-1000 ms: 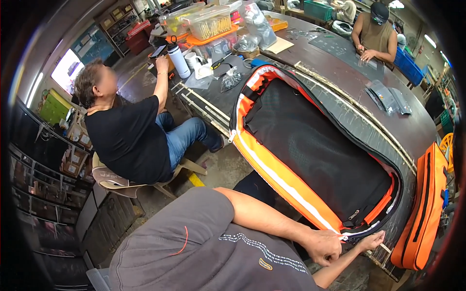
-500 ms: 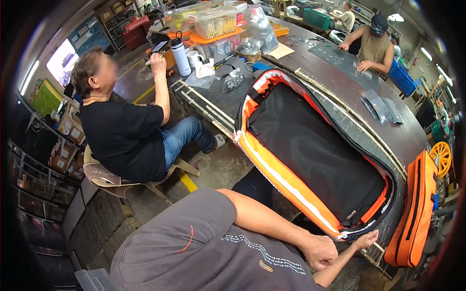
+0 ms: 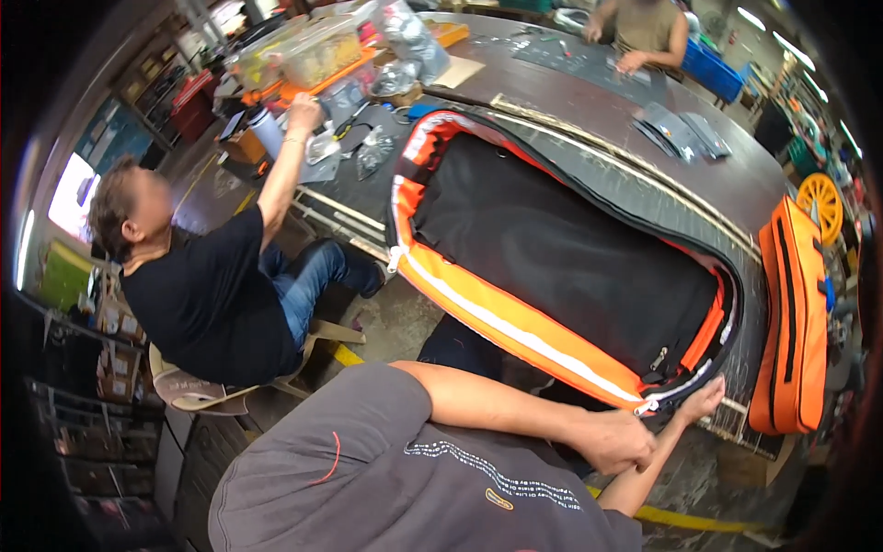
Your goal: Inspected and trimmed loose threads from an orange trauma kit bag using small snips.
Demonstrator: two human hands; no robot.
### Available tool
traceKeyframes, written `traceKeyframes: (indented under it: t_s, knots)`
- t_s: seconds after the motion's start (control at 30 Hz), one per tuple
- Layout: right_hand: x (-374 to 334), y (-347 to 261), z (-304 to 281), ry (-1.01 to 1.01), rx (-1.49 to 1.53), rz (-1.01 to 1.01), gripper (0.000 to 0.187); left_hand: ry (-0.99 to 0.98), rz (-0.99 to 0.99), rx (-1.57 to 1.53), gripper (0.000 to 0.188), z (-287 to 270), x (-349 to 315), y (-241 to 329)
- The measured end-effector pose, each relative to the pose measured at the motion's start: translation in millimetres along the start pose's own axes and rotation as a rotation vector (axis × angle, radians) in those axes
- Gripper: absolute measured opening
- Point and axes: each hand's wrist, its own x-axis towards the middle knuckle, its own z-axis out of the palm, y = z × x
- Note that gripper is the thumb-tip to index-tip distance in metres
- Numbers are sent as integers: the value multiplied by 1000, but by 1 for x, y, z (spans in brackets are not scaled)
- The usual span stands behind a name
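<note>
Draws the left hand (image 3: 622, 442) into a narrow grip, fingers bent well in, just beside the near corner of the bag (image 3: 515, 317). Cannot tell of anything held between those fingers, hidden as they are behind the knuckles. Crosses in front of the right forearm there, without showing whether in contact with it. Sets the right hand (image 3: 702, 402) a little farther right, against the near end of the bag, fingers curled toward the edge. Cannot tell how wide or how firm that grip, nor whether pinching the edge or merely touching it.

Has the bag lying unzipped on the table (image 3: 552, 110), along the near edge, black lining upward, orange side with its white stripe toward the body. Near the left hand, at the bag's corner, a pale zip pull (image 3: 648, 406). To the right of the bag, an orange case (image 3: 793, 322) on end, with a yellow wheel (image 3: 819, 208) behind. Across the table, a co-worker in a tan top (image 3: 644, 28) and, closer in, some grey packets (image 3: 676, 133). To the left, a seated co-worker in black (image 3: 198, 294), one arm stretched toward the clear bins (image 3: 317, 60).
</note>
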Motion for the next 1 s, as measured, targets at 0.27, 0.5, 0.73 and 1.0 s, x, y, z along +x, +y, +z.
traceKeyframes:
  t_s: [0.27, 0.5, 0.73, 1.0]
  knots:
    - [-7, -15, -1, -70, 139, 122, 42, 181, -222, 431, 20, -100, 78, -60]
    - [-1, -11, -2, -69, 32, 225, 41, 249, -530, 371, 23, -146, 91, -105]
    - [-12, -21, 2, -80, 86, 255, 31, 185, -809, 561, 26, -162, 88, -162]
    - [-10, -51, 2, -52, 215, 344, 30, 484, -462, 275, 21, -126, 132, -177]
